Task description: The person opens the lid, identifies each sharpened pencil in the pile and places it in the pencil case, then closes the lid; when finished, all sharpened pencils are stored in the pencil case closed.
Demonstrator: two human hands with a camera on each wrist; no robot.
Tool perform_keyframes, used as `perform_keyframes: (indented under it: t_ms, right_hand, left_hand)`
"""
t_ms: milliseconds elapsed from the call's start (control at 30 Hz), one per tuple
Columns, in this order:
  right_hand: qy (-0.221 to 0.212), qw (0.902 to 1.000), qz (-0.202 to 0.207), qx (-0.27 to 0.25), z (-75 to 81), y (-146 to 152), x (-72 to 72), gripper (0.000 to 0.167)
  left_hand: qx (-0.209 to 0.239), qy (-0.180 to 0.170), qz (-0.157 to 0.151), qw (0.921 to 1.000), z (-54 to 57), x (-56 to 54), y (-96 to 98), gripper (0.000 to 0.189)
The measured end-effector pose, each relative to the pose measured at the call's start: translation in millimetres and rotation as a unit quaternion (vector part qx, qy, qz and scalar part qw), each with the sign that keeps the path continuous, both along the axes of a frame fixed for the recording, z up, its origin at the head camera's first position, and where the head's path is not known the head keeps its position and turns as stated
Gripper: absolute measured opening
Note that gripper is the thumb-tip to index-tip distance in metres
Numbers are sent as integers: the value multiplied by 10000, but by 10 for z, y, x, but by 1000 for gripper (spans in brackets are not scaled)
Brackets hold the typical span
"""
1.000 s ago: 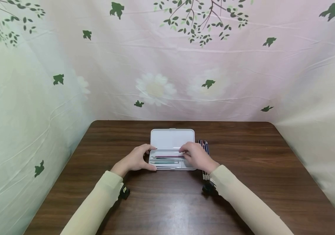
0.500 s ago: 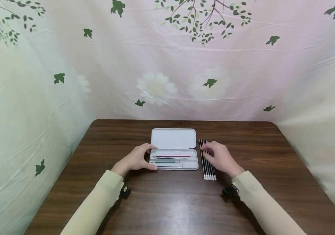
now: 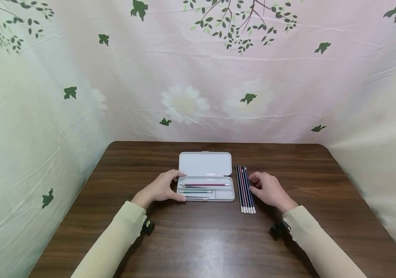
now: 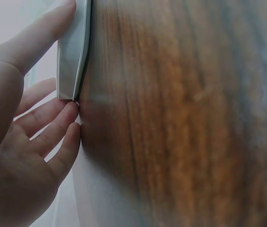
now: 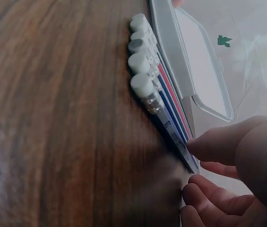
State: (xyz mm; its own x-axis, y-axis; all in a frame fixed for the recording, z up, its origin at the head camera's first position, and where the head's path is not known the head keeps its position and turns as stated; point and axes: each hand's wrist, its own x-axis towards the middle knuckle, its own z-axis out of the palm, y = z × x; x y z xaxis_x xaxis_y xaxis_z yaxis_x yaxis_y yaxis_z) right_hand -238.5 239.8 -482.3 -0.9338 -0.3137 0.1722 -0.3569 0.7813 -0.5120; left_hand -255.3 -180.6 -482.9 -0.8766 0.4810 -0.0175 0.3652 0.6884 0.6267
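Observation:
A white pencil case (image 3: 205,164) lies open on the table, lid folded back. Inside are a magenta pencil (image 3: 207,184) and several teal or dark ones. My left hand (image 3: 159,188) holds the case's left end, thumb at the front corner and forefinger near the hinge. To the right of the case, several pencils (image 3: 244,193) in dark blue, black and red lie side by side, white erasers toward me. My right hand (image 3: 269,189) is beside the rightmost pencil (image 5: 164,116); its thumb (image 5: 218,144) overlaps the row in the right wrist view, other fingers loosely bent.
The brown wooden table (image 3: 201,247) has rounded far corners. A pale cloth (image 3: 215,77) printed with leaves, birds and flowers hangs behind it and along both sides. A dark device (image 3: 280,228) sits at each wrist.
My right hand has moved from over the case across the pencil row to its right side, leaving the magenta pencil lying in the case. The left hand stays on the case.

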Motion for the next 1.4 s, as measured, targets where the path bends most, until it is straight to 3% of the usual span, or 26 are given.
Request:
perform_keyframes:
  t_ms: [1000, 1400]
  right_hand:
    - [-13, 9990, -329, 309, 2, -8, 0, 27]
    - [-366, 9972, -448, 470, 42, 29, 24, 30]
  left_hand:
    - [-47, -49, 64, 10000, 7, 23, -15, 89]
    - [-51, -124, 89, 9999, 14, 31, 11, 89]
